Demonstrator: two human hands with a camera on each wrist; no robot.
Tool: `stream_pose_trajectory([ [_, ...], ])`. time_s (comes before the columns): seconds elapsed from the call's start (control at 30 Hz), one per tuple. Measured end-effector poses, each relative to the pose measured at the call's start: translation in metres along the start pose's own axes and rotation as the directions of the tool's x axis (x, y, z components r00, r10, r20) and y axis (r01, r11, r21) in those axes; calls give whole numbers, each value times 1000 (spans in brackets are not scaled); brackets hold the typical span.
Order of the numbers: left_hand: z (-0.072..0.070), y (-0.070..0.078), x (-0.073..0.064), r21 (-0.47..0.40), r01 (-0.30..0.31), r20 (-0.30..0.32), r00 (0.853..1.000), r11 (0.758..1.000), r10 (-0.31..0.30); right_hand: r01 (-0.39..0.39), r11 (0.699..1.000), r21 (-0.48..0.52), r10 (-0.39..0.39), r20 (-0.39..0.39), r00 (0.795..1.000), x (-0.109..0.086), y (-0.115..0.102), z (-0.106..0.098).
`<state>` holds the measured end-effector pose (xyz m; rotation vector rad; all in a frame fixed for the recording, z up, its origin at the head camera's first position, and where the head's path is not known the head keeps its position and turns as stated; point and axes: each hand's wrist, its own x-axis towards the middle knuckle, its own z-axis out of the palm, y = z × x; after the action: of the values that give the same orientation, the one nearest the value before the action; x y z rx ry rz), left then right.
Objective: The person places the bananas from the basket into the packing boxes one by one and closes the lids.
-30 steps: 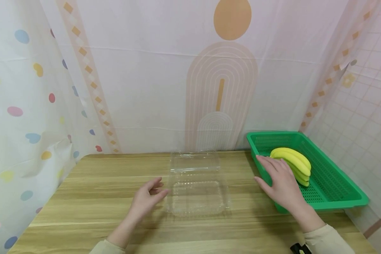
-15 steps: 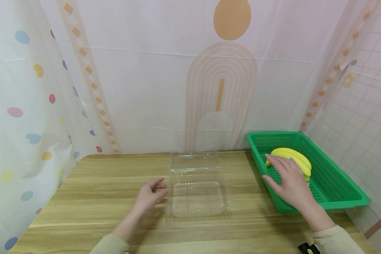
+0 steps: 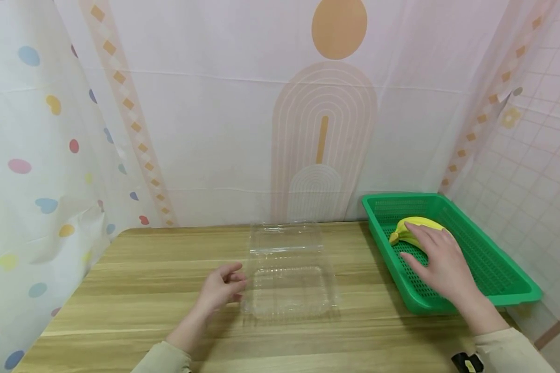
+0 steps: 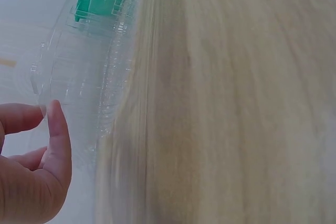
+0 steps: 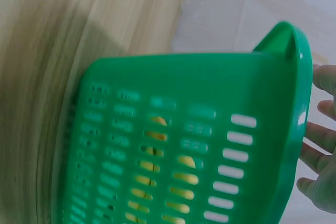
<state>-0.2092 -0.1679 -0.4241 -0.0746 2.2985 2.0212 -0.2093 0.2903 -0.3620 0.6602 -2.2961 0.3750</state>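
A bunch of yellow bananas point(image 3: 403, 233) lies in the green plastic basket point(image 3: 513, 298) at the right. My right hand point(image 3: 443, 261) is over it with fingers spread and thumb apart, hiding much of the bunch. In the right wrist view, the fingers point(image 5: 321, 142) show beyond the basket's rim, and yellow shows through the slots. A clear plastic clamshell box point(image 3: 291, 292) stands with its lid raised in the middle of the table. My left hand point(image 3: 218, 285) is at the box's left side, fingers loosely bent, fingertips right by its edge.
The wooden table point(image 3: 135, 290) reaches back to a patterned curtain point(image 3: 214, 129). A dotted curtain point(image 3: 28, 207) hangs at the left, and a checked one point(image 3: 541, 181) runs close along the basket's right side.
My right hand has moved right, from the basket's left edge to over the bananas. The left hand stays by the clear box, almost still.
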Motion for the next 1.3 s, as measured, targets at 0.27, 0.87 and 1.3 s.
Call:
stream_pose_trajectory([
  [0.27,0,-1,1,0,9,13,1000,1000,-9,-56,998,-29,58,64,996,2,11,-11],
  [0.87,0,-2,1,5,10,20,1000,1000,-10,2,994,-108,8,90,996,20,45,-23],
  [1.3,-2,-4,0,-3,8,22,1000,1000,-8,-21,988,-151,44,152,987,48,66,-32],
])
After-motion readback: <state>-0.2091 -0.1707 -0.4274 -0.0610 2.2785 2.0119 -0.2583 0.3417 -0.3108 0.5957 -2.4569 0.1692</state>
